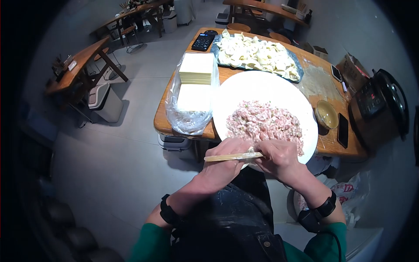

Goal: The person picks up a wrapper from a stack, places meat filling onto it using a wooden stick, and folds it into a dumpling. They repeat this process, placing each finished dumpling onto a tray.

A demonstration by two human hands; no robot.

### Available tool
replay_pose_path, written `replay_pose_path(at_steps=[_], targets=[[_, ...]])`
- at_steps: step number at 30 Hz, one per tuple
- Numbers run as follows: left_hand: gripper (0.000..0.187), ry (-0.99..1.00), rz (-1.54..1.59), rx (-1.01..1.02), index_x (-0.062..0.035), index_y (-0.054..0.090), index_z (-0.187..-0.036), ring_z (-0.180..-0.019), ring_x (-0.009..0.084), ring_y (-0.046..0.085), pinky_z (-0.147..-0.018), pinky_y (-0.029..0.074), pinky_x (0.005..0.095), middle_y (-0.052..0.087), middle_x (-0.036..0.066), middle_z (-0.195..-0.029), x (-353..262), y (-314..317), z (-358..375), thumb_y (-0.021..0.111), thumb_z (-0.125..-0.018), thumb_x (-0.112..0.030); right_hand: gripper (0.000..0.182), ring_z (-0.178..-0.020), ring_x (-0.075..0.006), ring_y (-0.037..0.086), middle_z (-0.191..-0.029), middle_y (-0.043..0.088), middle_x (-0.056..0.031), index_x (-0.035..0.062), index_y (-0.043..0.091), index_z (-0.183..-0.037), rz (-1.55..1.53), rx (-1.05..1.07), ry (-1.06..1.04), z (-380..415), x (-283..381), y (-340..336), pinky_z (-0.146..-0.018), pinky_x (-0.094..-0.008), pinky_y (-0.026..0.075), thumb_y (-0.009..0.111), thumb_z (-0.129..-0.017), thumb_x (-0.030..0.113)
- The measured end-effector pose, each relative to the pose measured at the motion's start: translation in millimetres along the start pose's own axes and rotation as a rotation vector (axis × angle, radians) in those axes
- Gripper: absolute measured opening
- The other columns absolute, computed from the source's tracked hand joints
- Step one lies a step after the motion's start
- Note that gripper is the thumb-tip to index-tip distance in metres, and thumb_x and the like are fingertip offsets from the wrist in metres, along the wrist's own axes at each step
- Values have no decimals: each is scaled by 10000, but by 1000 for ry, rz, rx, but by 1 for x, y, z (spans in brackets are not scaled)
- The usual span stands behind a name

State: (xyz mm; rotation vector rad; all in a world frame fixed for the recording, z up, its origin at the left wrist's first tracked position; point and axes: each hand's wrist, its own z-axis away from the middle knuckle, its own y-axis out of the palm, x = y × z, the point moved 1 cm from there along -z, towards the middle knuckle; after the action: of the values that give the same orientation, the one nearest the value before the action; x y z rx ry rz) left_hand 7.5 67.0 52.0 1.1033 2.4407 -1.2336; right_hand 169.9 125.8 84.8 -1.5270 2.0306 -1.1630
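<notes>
My left hand (221, 162) and my right hand (283, 159) meet over the near rim of a big white plate (310, 131). Pink minced meat with green bits (266, 122) is heaped on the plate. A flat wooden stick (227, 157) runs across the front of my left hand, its smeared end at my right fingers, which are closed on it. Between both hands a small piece of pale wonton wrapper (246, 165) shows; my left fingers are closed around it and mostly hide it. Left of the plate, stacked square wrappers (196, 72) lie in a clear plastic bag (192, 124).
Behind the plate, a dark tray (299, 67) carries many folded wontons (257, 54). A calculator (203, 42) sits at the far left corner. To the right are a bowl (326, 114), a phone (343, 131) and a black cooker (379, 105). A bin (105, 102) stands on the floor.
</notes>
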Motion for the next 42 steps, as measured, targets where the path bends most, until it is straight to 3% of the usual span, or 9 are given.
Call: replay_pose_path(at_steps=[3, 6, 10, 15, 28, 31, 34, 35, 42], targets=[[399, -104, -4, -20, -34, 587, -1091, -892, 300, 603, -738, 497, 365, 609, 120, -959, 12, -4, -1, 660, -701, 5, 224, -471, -244, 564, -547, 546, -86, 62, 550, -684, -196, 110, 287, -22, -16, 7, -444, -325, 437, 759, -641, 130], [470, -147, -34, -93, -29, 571, -1171, -1003, 298, 596, -837, 486, 362, 602, 159, -1097, 21, -24, -17, 627, -709, 39, 116, -513, -76, 527, -578, 602, -43, 18, 623, -725, -391, -60, 727, -71, -66, 14, -490, -261, 432, 697, -734, 107], [435, -127, -118, -196, -50, 587, -1154, -975, 262, 599, -837, 487, 349, 602, 108, -1130, 60, -42, -20, 643, -726, 4, 266, -564, -46, 482, -693, 624, -15, 12, 618, -937, -566, -413, 717, -121, -110, 9, -512, -206, 399, 649, -853, 262], [259, -157, -354, -118, -81, 657, -968, -899, 223, 612, -756, 499, 322, 637, 44, -993, 123, -60, -17, 653, -720, -7, 396, -571, -20, 443, -766, 648, -15, 32, 519, -1261, -774, -218, 723, -78, -74, 12, -510, -189, 383, 558, -918, 225], [82, 43, -574, 150, -69, 559, -829, -749, 249, 589, -625, 473, 355, 563, 62, -779, 144, -62, -39, 605, -767, -96, 294, -566, -6, 431, -793, 630, -37, -18, 547, -1212, -781, -110, 975, 108, -12, -36, -511, -150, 342, 494, -937, 73], [78, -255, -479, 105, -51, 568, -873, -769, 255, 583, -639, 465, 325, 577, 85, -803, 145, -66, -46, 542, -826, -108, 291, -578, -15, 446, -805, 640, -50, -27, 550, -1204, -681, -136, 882, 124, -6, -40, -521, -162, 361, 500, -925, 37], [165, -543, 29, -148, -35, 568, -930, -733, 143, 568, -680, 447, 269, 589, 18, -797, 182, -72, -43, 476, -908, -170, 325, -670, -117, 594, -814, 659, -86, 20, 606, -1149, -341, -7, 786, 131, 4, -65, -608, -235, 464, 552, -838, -54], [184, -666, 598, -321, -35, 570, -964, -731, 74, 527, -700, 435, 226, 563, -22, -823, 155, -73, -49, 476, -926, -189, 332, -695, -166, 621, -814, 656, -103, 22, 616, -1124, -197, -7, 681, 133, 4, -71, -626, -257, 479, 568, -808, -67], [343, -771, 1632, -324, 38, 439, -1224, -1086, 250, 566, -911, 503, 377, 548, 151, -1202, 114, -76, 12, 353, -965, -170, 391, -748, -252, 643, -823, 646, -106, 65, 634, -1067, 303, 9, 432, 141, -2, -88, -643, -319, 507, 610, -710, -93]])
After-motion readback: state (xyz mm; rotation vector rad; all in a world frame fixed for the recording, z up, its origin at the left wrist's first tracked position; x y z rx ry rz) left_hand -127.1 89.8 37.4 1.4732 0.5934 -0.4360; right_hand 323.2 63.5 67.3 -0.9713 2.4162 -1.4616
